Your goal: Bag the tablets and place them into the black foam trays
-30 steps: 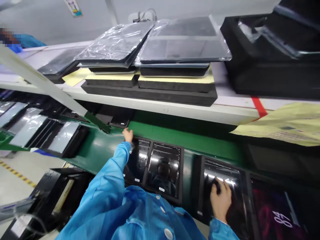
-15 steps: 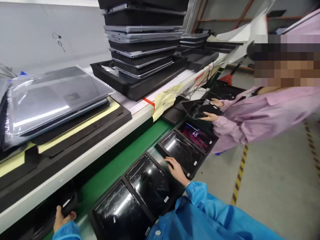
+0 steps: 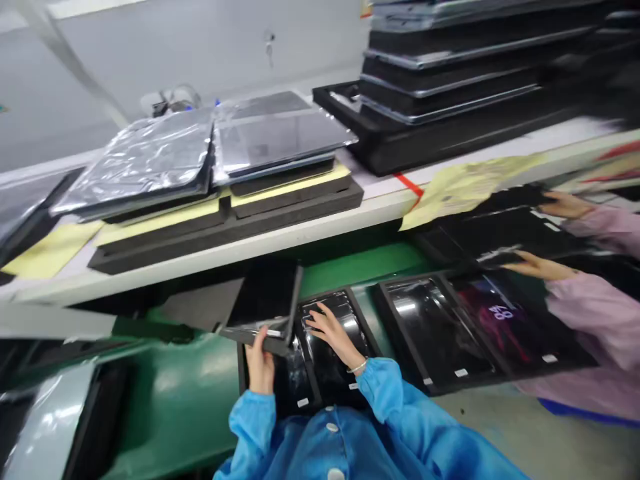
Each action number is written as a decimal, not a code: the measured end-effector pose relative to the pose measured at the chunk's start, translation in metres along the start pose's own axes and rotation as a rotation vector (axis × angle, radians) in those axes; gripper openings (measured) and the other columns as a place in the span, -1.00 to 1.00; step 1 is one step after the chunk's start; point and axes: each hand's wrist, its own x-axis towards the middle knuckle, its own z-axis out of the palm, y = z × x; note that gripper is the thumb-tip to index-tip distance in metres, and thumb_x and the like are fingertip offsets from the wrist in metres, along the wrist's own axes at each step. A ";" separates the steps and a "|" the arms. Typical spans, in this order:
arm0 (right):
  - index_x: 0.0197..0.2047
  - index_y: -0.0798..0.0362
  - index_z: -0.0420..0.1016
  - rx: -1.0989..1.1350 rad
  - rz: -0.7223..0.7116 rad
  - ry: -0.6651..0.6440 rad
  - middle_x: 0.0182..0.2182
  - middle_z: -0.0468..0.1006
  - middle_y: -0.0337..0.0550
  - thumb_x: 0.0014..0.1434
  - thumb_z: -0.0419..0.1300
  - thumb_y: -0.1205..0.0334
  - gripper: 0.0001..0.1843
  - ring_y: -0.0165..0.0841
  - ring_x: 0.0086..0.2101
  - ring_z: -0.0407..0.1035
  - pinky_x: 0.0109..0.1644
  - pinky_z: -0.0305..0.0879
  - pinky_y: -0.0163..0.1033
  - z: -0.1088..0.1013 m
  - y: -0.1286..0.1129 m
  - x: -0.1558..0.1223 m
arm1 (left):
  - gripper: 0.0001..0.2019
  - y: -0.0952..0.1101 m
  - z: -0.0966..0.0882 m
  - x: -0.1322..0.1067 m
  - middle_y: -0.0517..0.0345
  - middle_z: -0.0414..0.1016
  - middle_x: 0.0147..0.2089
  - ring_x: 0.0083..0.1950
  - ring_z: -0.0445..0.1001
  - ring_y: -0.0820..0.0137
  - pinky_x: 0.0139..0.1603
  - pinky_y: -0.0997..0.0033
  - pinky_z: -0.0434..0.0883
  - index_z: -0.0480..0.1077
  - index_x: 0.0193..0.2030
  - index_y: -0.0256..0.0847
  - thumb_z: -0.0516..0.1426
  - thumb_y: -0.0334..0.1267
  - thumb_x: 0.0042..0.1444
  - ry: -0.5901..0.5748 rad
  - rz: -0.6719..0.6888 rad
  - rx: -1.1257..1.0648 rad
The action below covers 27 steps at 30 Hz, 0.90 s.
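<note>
My left hand [image 3: 261,367] grips the near edge of a dark tablet in a foam tray [image 3: 266,293], thumb on top beside a white label. The tray is raised and tilted over the left end of a row of tablets. My right hand [image 3: 334,337] has its fingers spread over a glossy black tablet [image 3: 327,373] in a foam frame and holds nothing; whether it touches the screen I cannot tell. Another tablet [image 3: 290,380] lies to its left, partly hidden under the raised tray. To the right is one more black-screened tablet [image 3: 430,320].
A co-worker's hands [image 3: 545,267] in pink sleeves handle a dark device at right, behind a tablet with a lit screen [image 3: 493,313]. Above the green belt [image 3: 190,393] runs a white shelf [image 3: 280,230] with wrapped devices [image 3: 285,133] and a tall stack [image 3: 450,87].
My left hand has come from the far left to the row, now holding a tablet in a foam tray. My right hand stays over the row. The view has swung left.
</note>
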 end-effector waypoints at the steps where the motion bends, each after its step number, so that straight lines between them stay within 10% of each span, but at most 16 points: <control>1: 0.39 -0.11 0.30 0.032 0.024 0.011 0.12 0.59 -0.01 0.37 0.18 -0.21 -0.36 -0.15 0.03 0.57 0.11 0.54 0.07 0.003 -0.004 -0.006 | -0.68 -0.016 0.007 -0.025 -0.09 0.53 0.24 0.29 0.53 0.17 0.31 0.07 0.50 0.41 0.20 -0.14 0.13 -0.19 0.35 0.007 -0.050 -0.034; 3: 0.42 -0.15 0.24 0.066 0.058 0.057 0.18 0.57 -0.06 0.26 0.30 -0.19 -0.24 -0.12 0.13 0.51 0.23 0.46 0.08 -0.004 -0.012 -0.020 | -0.68 -0.043 0.018 -0.078 -0.05 0.59 0.19 0.30 0.54 0.13 0.31 0.10 0.51 0.47 0.11 -0.10 0.24 -0.14 0.24 -0.036 -0.142 -0.090; 7: 0.36 -0.06 0.35 0.063 0.140 0.104 0.12 0.62 -0.02 0.02 0.50 -0.11 -0.10 -0.02 0.08 0.54 0.21 0.46 0.12 -0.057 -0.019 -0.044 | -0.53 -0.068 0.020 -0.150 -0.17 0.69 0.02 0.18 0.64 0.03 0.32 0.04 0.50 0.56 -0.20 -0.17 0.33 0.23 0.05 -0.474 -0.428 -0.063; 13: 0.15 0.04 0.54 -0.068 0.162 0.121 0.07 0.65 0.02 -0.12 0.57 -0.02 -0.23 -0.01 0.13 0.49 0.33 0.30 0.23 -0.120 0.000 -0.041 | -0.42 -0.057 0.015 -0.143 -0.22 0.71 -0.24 -0.13 0.72 0.01 0.17 -0.12 0.56 0.63 -0.32 -0.30 0.43 0.26 -0.17 -0.737 -0.459 0.129; 20: 0.30 0.05 0.46 -0.114 0.056 0.277 0.30 0.46 0.11 -0.01 0.44 -0.18 -0.12 0.07 0.39 0.19 0.47 0.10 0.22 -0.112 -0.014 -0.061 | -0.59 -0.037 0.052 -0.108 -0.06 0.59 0.17 0.24 0.54 0.10 0.42 -0.01 0.35 0.52 0.00 -0.12 0.29 0.09 0.15 -0.489 -0.059 0.202; 24: 0.41 -0.01 0.38 -0.110 -0.009 0.174 0.30 0.47 0.00 0.18 0.31 -0.03 -0.23 0.02 0.32 0.32 0.45 0.18 0.24 -0.077 -0.060 -0.092 | -0.29 -0.013 0.088 -0.116 -0.18 0.25 0.50 0.48 0.32 0.02 0.47 0.05 0.31 0.27 0.36 -0.16 0.32 0.03 0.13 -0.519 0.031 0.162; 27: 0.34 -0.16 0.48 -0.155 -0.070 0.018 0.31 0.46 -0.17 0.20 0.32 0.08 -0.37 -0.03 0.37 0.25 0.50 0.11 0.20 -0.046 -0.113 -0.121 | -0.21 0.019 0.093 -0.129 -0.16 0.36 0.44 0.38 0.44 0.08 0.43 0.13 0.37 0.17 0.43 -0.18 0.31 0.05 0.15 -0.533 0.101 0.076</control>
